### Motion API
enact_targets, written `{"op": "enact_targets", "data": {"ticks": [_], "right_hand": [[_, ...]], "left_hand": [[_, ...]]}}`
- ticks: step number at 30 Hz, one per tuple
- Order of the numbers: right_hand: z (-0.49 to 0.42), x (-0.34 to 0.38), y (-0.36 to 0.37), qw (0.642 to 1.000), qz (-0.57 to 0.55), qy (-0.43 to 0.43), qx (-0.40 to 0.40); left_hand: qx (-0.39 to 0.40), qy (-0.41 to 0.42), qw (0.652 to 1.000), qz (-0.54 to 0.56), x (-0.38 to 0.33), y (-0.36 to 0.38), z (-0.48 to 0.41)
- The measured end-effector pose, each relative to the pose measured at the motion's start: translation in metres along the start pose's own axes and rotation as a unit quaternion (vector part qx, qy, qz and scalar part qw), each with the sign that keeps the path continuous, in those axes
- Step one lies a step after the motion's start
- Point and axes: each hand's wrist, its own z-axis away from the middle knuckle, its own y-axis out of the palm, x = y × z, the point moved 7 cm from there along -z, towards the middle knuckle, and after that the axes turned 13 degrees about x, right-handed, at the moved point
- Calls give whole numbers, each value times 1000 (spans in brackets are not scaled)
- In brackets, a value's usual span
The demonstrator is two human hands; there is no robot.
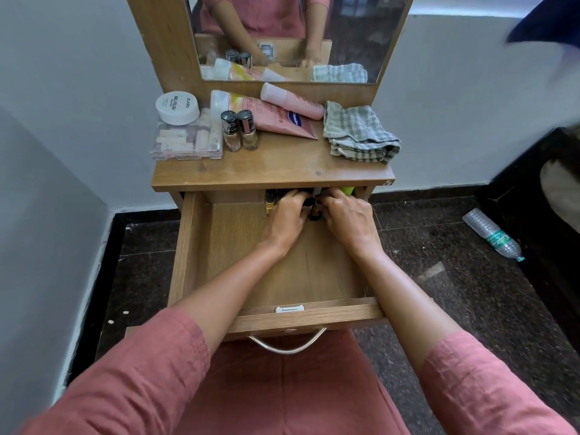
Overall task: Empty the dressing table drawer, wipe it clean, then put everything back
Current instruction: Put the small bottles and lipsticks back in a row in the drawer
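- The left hand (287,211) reached to the back of the open drawer (188,246), its fingers curled down over a cluster of small dark items (314,211) half hidden under the tabletop (273,171); whether it had actually closed on any of them could not be told.
- The right hand (346,215) lay just beside it, fingers likewise bent over the same cluster, and its hold was equally unclear.
- A slim dark tube with a gold tip (269,204) lay left of the left hand, its long axis running front to back.
- A yellow-green item (348,190) showed just beyond the right hand, mostly hidden.
- The drawer was light wood-grain board, pulled well out toward the person, its floor bare in front of the hands; a curved metal handle (287,348) hung on its front.
- On the tabletop stood two nail polish bottles (240,130) upright with dark caps, beside a clear plastic box (186,142) bearing a round white jar (177,107).
- Two pink tubes (282,119) lay flat, long axes slanting left to right.
- A crumpled grey checked cloth (357,131) lay at the right end, below the mirror (298,36).
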Motion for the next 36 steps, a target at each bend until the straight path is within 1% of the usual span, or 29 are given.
{"op": "enact_targets", "data": {"ticks": [9, 15, 16, 19, 23, 27, 29, 32, 36], "right_hand": [[3, 3, -7, 999, 35, -6, -21], [11, 0, -16, 999, 9, -27, -35], [13, -2, -16, 999, -5, -23, -31], [17, -4, -17, 998, -58, 8, 25], [12, 6, -42, 992, -128, 14, 16], [-16, 27, -70, 976, -217, -6, -7], [-34, 39, -81, 966, -257, -21, -19], [-64, 57, -91, 958, -284, -35, -26], [-93, 79, -92, 956, -285, -61, -2]], "left_hand": [[-3, -9, 1000, 5, -1, -5, 3], [-10, 27, 1000, 7, -9, -14, 14], [-12, 36, 999, 4, -11, -16, 17], [-28, 71, 997, -1, -19, -31, 26], [-66, 91, 993, -21, -24, -66, 32], [-104, 98, 988, -50, -25, -112, 27], [-134, 94, 985, -59, -22, -135, 23], [-174, 71, 979, -79, -10, -164, 15], [-177, 22, 980, -82, 5, -178, 0]]}}
